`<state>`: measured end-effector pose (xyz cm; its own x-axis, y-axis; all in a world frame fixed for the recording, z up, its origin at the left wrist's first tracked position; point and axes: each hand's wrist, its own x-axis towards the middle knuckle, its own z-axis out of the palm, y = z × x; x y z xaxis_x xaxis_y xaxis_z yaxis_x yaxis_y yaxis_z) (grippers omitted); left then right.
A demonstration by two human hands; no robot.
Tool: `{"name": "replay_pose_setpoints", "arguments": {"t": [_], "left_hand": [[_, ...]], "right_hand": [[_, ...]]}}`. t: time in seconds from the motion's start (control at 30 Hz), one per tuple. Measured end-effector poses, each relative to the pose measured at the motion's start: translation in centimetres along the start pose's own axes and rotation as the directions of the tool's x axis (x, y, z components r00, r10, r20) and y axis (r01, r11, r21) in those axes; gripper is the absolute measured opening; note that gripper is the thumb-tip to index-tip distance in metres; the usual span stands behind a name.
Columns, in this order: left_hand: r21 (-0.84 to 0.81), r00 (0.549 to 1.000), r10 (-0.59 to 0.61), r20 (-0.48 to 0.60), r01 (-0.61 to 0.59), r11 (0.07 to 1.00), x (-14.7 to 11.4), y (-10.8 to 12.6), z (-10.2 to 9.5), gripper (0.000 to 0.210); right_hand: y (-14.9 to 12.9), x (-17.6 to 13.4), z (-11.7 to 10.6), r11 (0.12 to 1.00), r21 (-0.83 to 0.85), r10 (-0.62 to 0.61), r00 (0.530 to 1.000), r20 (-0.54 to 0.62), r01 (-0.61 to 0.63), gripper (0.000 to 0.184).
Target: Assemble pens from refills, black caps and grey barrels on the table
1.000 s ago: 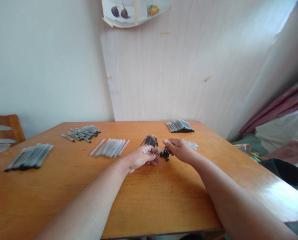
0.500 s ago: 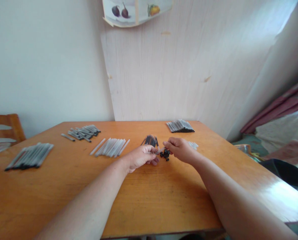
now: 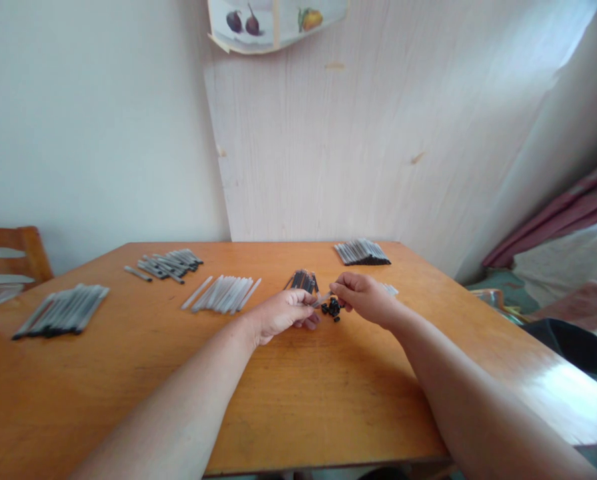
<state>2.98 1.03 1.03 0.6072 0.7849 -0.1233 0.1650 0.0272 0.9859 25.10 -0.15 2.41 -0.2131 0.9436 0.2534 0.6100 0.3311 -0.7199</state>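
Note:
My left hand [image 3: 289, 315] is closed around a thin translucent pen barrel [image 3: 322, 302], which points up and to the right. At the barrel's far end, my right hand [image 3: 365, 299] pinches with thumb and forefinger; any small part between those fingertips is hidden. Just under the right fingers lies a small heap of short black pen plugs [image 3: 333, 309]. Behind the left hand is a bundle of dark pen refills [image 3: 304, 281]. Several empty translucent barrels [image 3: 225, 295] lie side by side to the left. Small clear pieces [image 3: 391, 289] show partly beyond the right hand.
On the wooden table [image 3: 298, 400], pens with black ends form a row [image 3: 63, 311] at the left, a loose pile [image 3: 171, 265] at the back left and a stack [image 3: 361, 253] at the back right. A chair [image 3: 33, 253] stands left; a black bin [image 3: 571, 343] is beyond the right edge.
My right hand has shifted very slightly up and to the right at the barrel's end. The left hand keeps its grip, and the piles are as before.

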Motion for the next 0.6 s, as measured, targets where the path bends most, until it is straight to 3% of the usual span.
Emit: {"name": "replay_pose_setpoints", "arguments": {"t": [0.17,0.37,0.6], "left_hand": [[-0.005,1.0,-0.008,0.003,0.008,1.0,-0.02,0.13,0.08,0.025],[-0.017,1.0,-0.014,-0.016,0.013,1.0,-0.14,0.28,0.23,0.026],[0.002,1.0,-0.011,-0.017,0.011,1.0,-0.35,0.56,0.41,0.024]], "right_hand": [[0.03,0.17,0.18,1.0,-0.022,0.0,1.0,0.017,0.0,0.042],[0.16,0.07,-0.21,0.992,0.126,-0.002,0.999,0.048,-0.004,0.023],[0.09,0.04,0.02,0.999,-0.028,0.017,1.0,0.009,-0.016,0.036]]}}
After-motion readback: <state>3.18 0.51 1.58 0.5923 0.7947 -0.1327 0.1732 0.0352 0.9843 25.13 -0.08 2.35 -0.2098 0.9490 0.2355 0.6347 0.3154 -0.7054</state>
